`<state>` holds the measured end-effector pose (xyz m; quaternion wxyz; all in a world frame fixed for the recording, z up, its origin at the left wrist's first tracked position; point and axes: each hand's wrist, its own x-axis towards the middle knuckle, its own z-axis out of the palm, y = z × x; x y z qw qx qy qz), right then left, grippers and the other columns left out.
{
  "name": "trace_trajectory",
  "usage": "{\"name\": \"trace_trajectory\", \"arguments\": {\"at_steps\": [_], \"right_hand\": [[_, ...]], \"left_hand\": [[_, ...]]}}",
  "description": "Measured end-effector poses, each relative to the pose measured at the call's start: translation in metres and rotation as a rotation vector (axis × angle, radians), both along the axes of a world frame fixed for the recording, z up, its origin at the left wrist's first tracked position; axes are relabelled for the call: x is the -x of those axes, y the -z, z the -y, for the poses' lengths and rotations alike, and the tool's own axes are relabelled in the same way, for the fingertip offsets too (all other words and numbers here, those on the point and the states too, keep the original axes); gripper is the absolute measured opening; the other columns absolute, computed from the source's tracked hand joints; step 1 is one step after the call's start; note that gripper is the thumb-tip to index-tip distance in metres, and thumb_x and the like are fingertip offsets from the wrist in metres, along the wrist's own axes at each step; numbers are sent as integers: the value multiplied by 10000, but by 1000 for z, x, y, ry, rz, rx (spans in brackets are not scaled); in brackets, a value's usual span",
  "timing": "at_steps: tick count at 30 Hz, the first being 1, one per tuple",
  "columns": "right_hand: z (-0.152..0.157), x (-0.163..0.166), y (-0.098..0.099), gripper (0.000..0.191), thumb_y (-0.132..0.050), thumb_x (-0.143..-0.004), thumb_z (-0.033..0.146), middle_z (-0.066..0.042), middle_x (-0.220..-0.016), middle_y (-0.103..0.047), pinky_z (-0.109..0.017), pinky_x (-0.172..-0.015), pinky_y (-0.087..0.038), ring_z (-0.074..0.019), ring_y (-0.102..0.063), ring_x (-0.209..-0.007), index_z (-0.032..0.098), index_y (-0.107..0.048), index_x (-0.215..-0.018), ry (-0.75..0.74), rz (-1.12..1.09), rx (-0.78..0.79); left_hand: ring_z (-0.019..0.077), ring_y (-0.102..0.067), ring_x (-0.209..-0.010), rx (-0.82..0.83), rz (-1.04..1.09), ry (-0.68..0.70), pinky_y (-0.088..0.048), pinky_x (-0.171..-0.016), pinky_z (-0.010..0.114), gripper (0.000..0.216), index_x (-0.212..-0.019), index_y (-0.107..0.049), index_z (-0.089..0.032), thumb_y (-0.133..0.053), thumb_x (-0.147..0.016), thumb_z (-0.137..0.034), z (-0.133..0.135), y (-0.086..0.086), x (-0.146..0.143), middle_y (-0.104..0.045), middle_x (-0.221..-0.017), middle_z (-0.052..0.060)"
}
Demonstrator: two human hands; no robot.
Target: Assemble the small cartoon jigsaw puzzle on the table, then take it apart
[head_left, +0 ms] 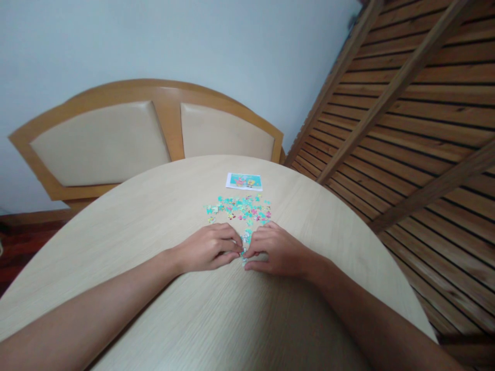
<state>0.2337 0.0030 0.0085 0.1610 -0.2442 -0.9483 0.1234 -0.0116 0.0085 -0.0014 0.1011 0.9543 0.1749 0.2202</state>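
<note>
Between my hands lies a narrow strip of jigsaw puzzle pieces [245, 238], running toward me on the tabletop. My left hand [215, 246] comes in from the left, its fingers curled and its thumb and fingertips closed at the strip's near end. From the right, my right hand [275, 249] has bent fingers, with index finger and thumb at the same small pieces. The fingertips partly hide what they grip. Just beyond my hands is a scattered heap of loose jigsaw pieces [242, 204], mostly turquoise with some pink and yellow.
Past the heap lies a picture card [246, 181] with pink and yellow cartoon figures on turquoise. Everything rests on a round, light wooden table [162, 304]. A padded wooden bench back [100, 144] stands behind it, and a slatted wooden structure [410, 113] is at the right.
</note>
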Motion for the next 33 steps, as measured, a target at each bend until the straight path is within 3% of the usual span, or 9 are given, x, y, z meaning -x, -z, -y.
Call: {"name": "trace_trajectory", "arguments": {"at_steps": [6,11,13,15,19,22,27,33], "right_hand": [[0,-1,-1,147,-751,-872,394,5,-807,-736,-344,-804,-354,-177,-644,-812,254,-783,-901,-48,30,-103],[0,-1,-1,123,-729,-885,351,-10,-827,-726,-327,-803,-387,-175,-636,-812,241,-783,-897,-40,27,-74],[0,-1,-1,123,-734,-880,338,-16,-847,-726,-322,-807,-399,-173,-632,-812,223,-775,-894,-42,7,-52],[0,-1,-1,126,-744,-870,328,-19,-863,-726,-318,-811,-411,-172,-631,-816,206,-768,-891,-40,-14,-23],[1,0,-2,129,-754,-857,318,-25,-871,-723,-322,-814,-424,-178,-636,-831,192,-759,-886,-33,-16,8],[1,0,-3,127,-754,-855,314,-26,-874,-723,-327,-815,-426,-181,-638,-834,188,-754,-879,-34,-12,13],[2,0,-3,137,-752,-856,324,-27,-883,-724,-327,-814,-429,-184,-642,-844,191,-750,-889,-29,-6,21],[2,0,-3,140,-758,-850,325,-29,-880,-723,-326,-824,-436,-187,-646,-848,189,-744,-881,-25,-15,30]], "left_hand": [[207,-649,-1001,1,1,-3,-511,-892,349,210,-1035,-711,-196,-517,-1008,-270,-1,2,1,-718,-1062,74],[196,-656,-988,-19,25,-25,-512,-892,339,198,-1016,-709,-205,-521,-1001,-261,1,0,-1,-725,-1031,58],[197,-659,-966,-29,45,-124,-519,-883,347,216,-994,-708,-203,-498,-1000,-253,0,-2,-1,-727,-1004,57],[211,-660,-954,-57,86,-309,-527,-882,377,244,-990,-709,-195,-471,-994,-246,-2,-1,1,-732,-1006,65],[290,-638,-1098,-122,91,-702,-520,-957,482,274,-1108,-699,-163,-504,-949,-272,-9,3,8,-711,-1201,116],[326,-636,-1122,-103,-12,-839,-513,-965,515,301,-1142,-692,-151,-535,-920,-281,-13,5,12,-716,-1211,124],[309,-669,-1030,-100,-100,-863,-506,-950,499,252,-1087,-706,-186,-538,-920,-269,-13,4,12,-758,-1075,86],[269,-679,-973,-68,-42,-767,-500,-953,466,200,-1061,-680,-212,-560,-910,-264,-13,7,12,-759,-1035,53]]}}
